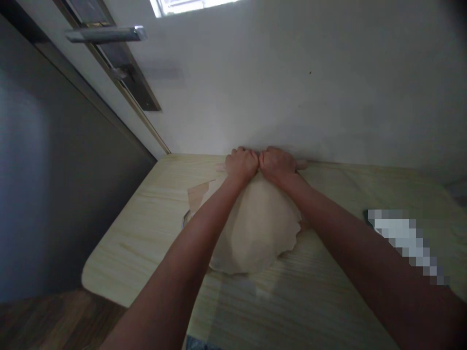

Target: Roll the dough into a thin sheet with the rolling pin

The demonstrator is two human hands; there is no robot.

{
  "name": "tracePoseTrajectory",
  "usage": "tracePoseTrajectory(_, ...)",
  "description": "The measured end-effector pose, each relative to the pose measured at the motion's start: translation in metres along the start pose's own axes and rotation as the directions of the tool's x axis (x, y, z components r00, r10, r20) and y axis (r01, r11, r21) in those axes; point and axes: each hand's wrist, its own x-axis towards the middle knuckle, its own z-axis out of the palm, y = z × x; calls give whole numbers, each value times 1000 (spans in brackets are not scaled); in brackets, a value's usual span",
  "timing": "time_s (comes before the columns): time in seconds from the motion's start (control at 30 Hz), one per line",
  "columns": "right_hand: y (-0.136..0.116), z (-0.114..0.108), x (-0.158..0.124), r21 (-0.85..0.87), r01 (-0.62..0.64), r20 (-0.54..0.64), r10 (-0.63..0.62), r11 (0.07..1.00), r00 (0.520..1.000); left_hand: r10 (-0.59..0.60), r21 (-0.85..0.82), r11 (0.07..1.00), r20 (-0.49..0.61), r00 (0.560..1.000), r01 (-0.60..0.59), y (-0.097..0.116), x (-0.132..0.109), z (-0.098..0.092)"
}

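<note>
My left hand (pixel 242 163) and my right hand (pixel 276 163) are closed side by side around a wooden rolling pin (pixel 301 165), whose ends stick out past both fists. The pin lies across the far edge of a wide, thin sheet of dough (pixel 251 233) with an uneven rim. Beneath the dough is a wooden board (pixel 199 194), of which one corner and a metal handle (pixel 185 219) show at the left. My forearms cover parts of the sheet's left and right sides.
The pale wooden table (pixel 138 233) meets a white door (pixel 277 87) just behind my hands. A metal door handle (pixel 109 34) juts out at upper left. A pixelated flat object (pixel 401 238) lies on the right. A dark grey panel (pixel 65 170) stands at the left.
</note>
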Motion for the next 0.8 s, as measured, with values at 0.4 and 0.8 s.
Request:
tracePoseTrajectory(0.4, -3, -1, -7, 47, -51, -15, 52, 998, 999, -20, 19, 1000, -7, 1000, 21, 2, -5, 0)
tracePoseTrajectory(0.8, -13, -11, -53, 49, 26, -125, -20, 998, 992, 61, 14, 998, -99, 993, -60, 1, -50, -8)
